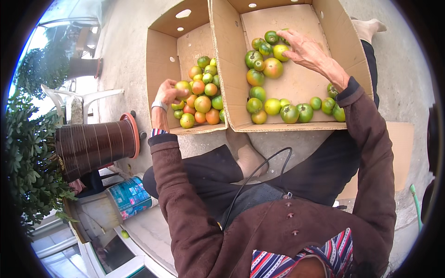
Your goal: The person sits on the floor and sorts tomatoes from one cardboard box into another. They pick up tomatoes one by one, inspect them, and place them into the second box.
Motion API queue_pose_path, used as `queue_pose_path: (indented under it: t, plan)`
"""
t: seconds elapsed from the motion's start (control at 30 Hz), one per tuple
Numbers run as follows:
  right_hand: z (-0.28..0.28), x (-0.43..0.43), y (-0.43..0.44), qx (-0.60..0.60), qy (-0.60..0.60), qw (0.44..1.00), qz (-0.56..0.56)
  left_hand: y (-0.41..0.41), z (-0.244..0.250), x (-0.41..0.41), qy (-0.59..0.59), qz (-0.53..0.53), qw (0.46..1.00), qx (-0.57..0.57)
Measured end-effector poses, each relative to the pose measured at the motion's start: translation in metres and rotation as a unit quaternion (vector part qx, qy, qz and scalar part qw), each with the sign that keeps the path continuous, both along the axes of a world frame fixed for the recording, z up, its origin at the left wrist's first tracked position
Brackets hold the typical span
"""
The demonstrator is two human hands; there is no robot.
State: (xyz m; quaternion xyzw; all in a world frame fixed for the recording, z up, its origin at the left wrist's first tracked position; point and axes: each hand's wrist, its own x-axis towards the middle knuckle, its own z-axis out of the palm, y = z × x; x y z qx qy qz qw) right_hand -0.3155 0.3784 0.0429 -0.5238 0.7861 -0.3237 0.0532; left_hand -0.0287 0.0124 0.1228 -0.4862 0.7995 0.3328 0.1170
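Two open cardboard boxes stand side by side before me. In the left box (162, 52), green, yellow and orange tomatoes (202, 104) are heaped at the near end. My left hand (169, 92) grips a yellow-green tomato (183, 88) at the left side of that heap. Inside the right box (302, 81), tomatoes line the left wall and the near edge. My right hand (306, 48) is over its far tomatoes with thumb and fingers apart. Its fingers partly hide a dark green tomato, and the thumb is at a yellow-green tomato (280, 52).
My bare foot (252, 161) is just below the boxes, and a black cable (255, 170) loops over my lap. At left are a brown ribbed plant pot (95, 144), leafy plants (31, 149) and a teal printed bucket (129, 198). Flat cardboard (393, 160) lies at right.
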Motion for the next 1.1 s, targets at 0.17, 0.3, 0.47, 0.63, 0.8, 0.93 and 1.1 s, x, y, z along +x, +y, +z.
queue_pose_path:
  t: [0.17, 0.3, 0.47, 0.63, 0.8, 0.93, 1.1]
  plan:
    - [-0.004, -0.006, 0.005, 0.040, 0.004, 0.999, 0.017, -0.019, -0.045, 0.033, -0.182, 0.002, 0.982, 0.044]
    - [0.002, -0.002, 0.007, 0.067, -0.016, 0.997, 0.024, -0.030, -0.049, 0.027, -0.241, -0.040, 0.969, -0.043]
    - [-0.009, -0.007, 0.006, 0.029, 0.007, 0.999, 0.039, -0.031, -0.029, 0.003, -0.072, -0.146, 0.920, -0.357]
    - [-0.042, -0.016, 0.027, -0.136, 0.102, 0.981, 0.091, 0.076, 0.002, -0.094, 0.235, -0.139, 0.916, -0.295]
    - [-0.041, -0.005, 0.042, -0.122, -0.448, 0.879, 0.113, 0.176, -0.018, -0.170, 0.473, -0.065, 0.875, 0.075]
    - [-0.022, 0.012, 0.023, 0.063, -0.292, 0.934, 0.197, 0.196, -0.061, -0.185, 0.457, -0.005, 0.870, 0.184]
    - [0.006, 0.056, 0.007, 0.357, -0.148, 0.870, 0.305, 0.214, -0.073, -0.188, 0.392, -0.052, 0.903, 0.170]
